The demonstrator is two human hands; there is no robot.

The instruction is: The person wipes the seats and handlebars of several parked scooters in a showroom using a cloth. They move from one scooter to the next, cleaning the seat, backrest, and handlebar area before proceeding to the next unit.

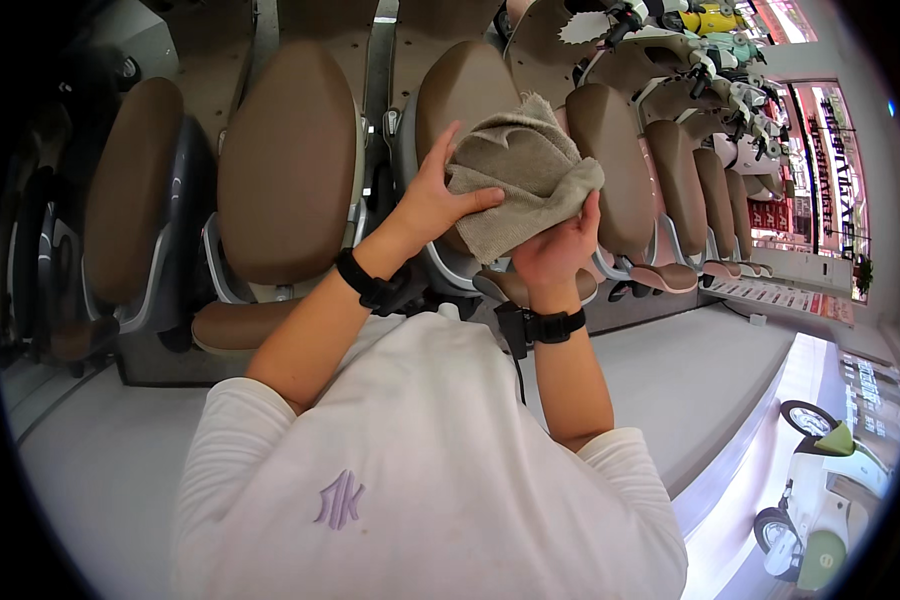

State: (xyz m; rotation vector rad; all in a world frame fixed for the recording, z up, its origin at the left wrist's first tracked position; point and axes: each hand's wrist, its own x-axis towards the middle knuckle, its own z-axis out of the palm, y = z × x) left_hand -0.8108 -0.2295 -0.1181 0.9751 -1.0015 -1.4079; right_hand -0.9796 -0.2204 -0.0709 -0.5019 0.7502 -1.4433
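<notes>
Between my two hands is a crumpled grey-brown terry cloth (521,176), partly folded over itself. My left hand (439,195) grips its left side, with the thumb lying on top. At the cloth's lower right, my right hand (559,247) supports it from beneath; most of those fingers are hidden under the fabric. The cloth is held above the brown scooter seat (461,82) straight before me and hides much of it. Another brown seat (289,165) stands to the left, and one more (611,169) is close on the right.
Scooters stand side by side in a row. Silver grab rails (442,266) and small rear backrests (664,277) project towards me. Handlebars (630,19) stick up at the far right. A lit poster of a scooter (817,480) is at the lower right, beside the pale floor (690,360).
</notes>
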